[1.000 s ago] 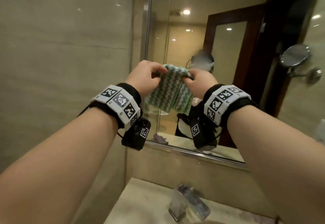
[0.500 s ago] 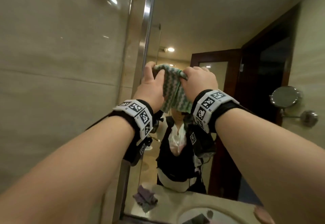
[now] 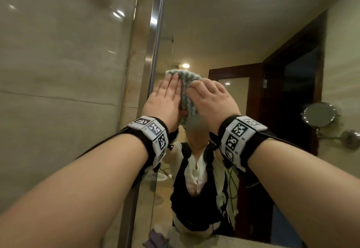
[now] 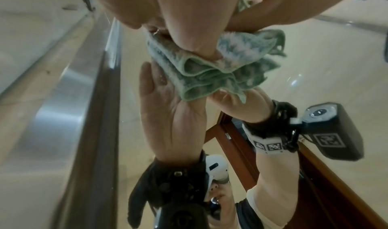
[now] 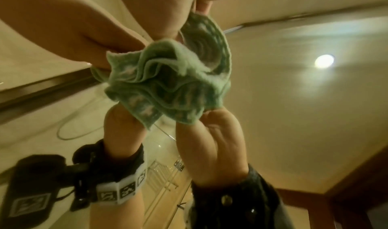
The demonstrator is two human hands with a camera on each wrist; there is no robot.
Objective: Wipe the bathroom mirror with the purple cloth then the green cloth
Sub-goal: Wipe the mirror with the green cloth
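Note:
The green-and-white zigzag cloth [image 3: 186, 84] lies folded against the bathroom mirror [image 3: 224, 29], close to its left metal frame [image 3: 155, 33]. My left hand [image 3: 168, 94] presses flat on the cloth's left side with straight fingers. My right hand [image 3: 206, 95] holds the cloth's right side with bent fingers. In the left wrist view the bunched lower folds of the cloth [image 4: 212, 71] hang under my thumb. In the right wrist view the green cloth [image 5: 168, 83] is pinched by my fingers against the glass. The purple cloth [image 3: 155, 238] shows low in the mirror, crumpled on the counter.
A tiled wall [image 3: 58, 92] runs along the left of the mirror frame. A round shaving mirror [image 3: 319, 114] on an arm sticks out at the right. The reflection shows a dark wooden door frame [image 3: 272, 111] and a ceiling light [image 3: 185, 65].
Both hands have risen with the green cloth and brought it flat onto the glass. My left hand has gone from gripping its top edge to pressing with straight fingers.

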